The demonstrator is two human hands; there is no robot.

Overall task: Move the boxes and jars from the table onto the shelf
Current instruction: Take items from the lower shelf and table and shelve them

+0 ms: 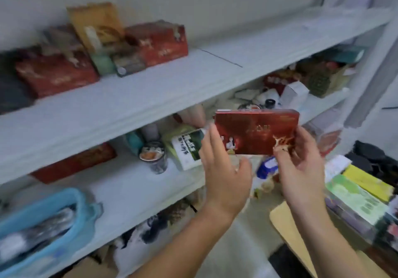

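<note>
A flat red box (256,130) with gold print is held up in front of the white shelf unit (133,103). My right hand (301,165) grips its lower right corner, thumb on the front face. My left hand (221,163) is at the box's left edge with fingers straight, touching or almost touching it. On the upper shelf board at the left stand two red boxes (53,75) (159,42) and an orange box (97,25). The table (286,219) at the lower right carries green and yellow boxes (361,193).
The middle shelf holds a dark jar (154,157), a white and green box (189,148), a teal jar and more packages further right. A blue bin (43,226) sits at the lower left. The right half of the upper shelf board is bare. The view is motion-blurred.
</note>
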